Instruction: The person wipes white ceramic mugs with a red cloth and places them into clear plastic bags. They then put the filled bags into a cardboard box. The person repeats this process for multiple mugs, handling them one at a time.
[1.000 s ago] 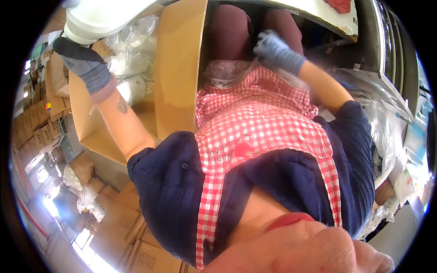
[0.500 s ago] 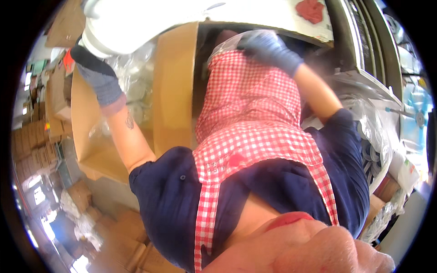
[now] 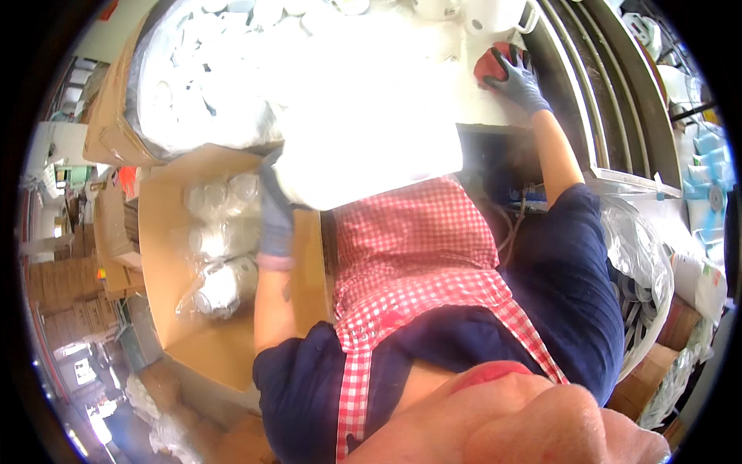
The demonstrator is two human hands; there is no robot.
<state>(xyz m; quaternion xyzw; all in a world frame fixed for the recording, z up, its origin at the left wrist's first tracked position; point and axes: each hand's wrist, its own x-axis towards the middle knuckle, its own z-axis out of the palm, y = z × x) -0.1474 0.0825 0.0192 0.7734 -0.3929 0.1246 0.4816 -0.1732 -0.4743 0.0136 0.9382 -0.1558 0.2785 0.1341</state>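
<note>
While the head view bends everything toward its rim, the white table (image 3: 464, 93) at the top of the picture serves as the landmark. On its right part, near the far edge, the gloved right hand (image 3: 516, 76) lies pressed flat over a red sponge (image 3: 488, 65), fingers spread across it rather than curled tight; whether it truly clasps the sponge cannot be told. Just beyond that hand stands a white jug (image 3: 495, 14) with a handle. At the table's near edge, the gloved left hand (image 3: 276, 209) grips the side of a large white object (image 3: 363, 166), so overexposed that its kind cannot be told; the fingers are wrapped around its left edge. Left of the table, a cardboard box lined with clear plastic (image 3: 193, 85) is heaped with white cups. Below that box, and lower than the table, an open cardboard box (image 3: 166, 309) holds white crockery wrapped in clear bags (image 3: 220, 282). Right of the table runs a grey metal frame (image 3: 595, 100) of parallel rails. Below the frame, at the person's right side, a bin with a clear plastic liner (image 3: 641, 271) stands. Far left of the table, stacked brown cartons (image 3: 73, 294) fill the room's floor. The person wears a red checked apron (image 3: 417, 263) over a dark blue shirt.
</note>
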